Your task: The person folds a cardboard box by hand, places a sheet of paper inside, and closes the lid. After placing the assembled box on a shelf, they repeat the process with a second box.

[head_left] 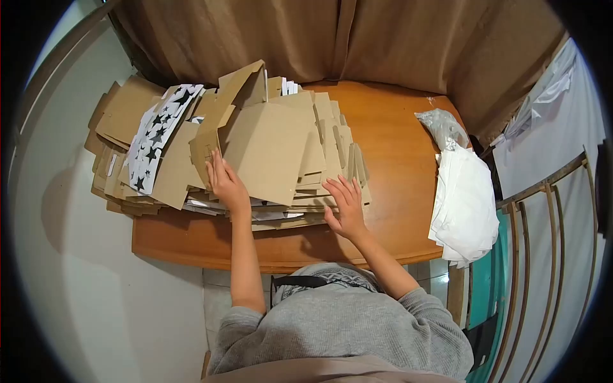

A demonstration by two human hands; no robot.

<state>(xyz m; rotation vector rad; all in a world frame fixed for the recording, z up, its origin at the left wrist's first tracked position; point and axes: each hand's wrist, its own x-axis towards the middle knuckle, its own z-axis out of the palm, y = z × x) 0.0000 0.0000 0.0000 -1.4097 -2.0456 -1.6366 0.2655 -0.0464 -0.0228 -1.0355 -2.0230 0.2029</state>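
Stack of cardboard blanks (319,191) is spread flat over the left half of the table (396,159). Top cardboard panel (268,150) lies tilted on the stack, its long axis running away from the body and slightly leftward. Left grip (225,182) is set at the panel's near left edge, fingers extended and close together, touching card; nothing is clamped. Right grip (345,203) is laid flat, fingers spread apart, on the stack's near right edges, just beside the panel's lower corner. The panel thus lies between the 2 grips, the left one nearer. Star-printed sheet (156,137) is noted further left; white bags (466,198) lie well apart, at the right table edge.
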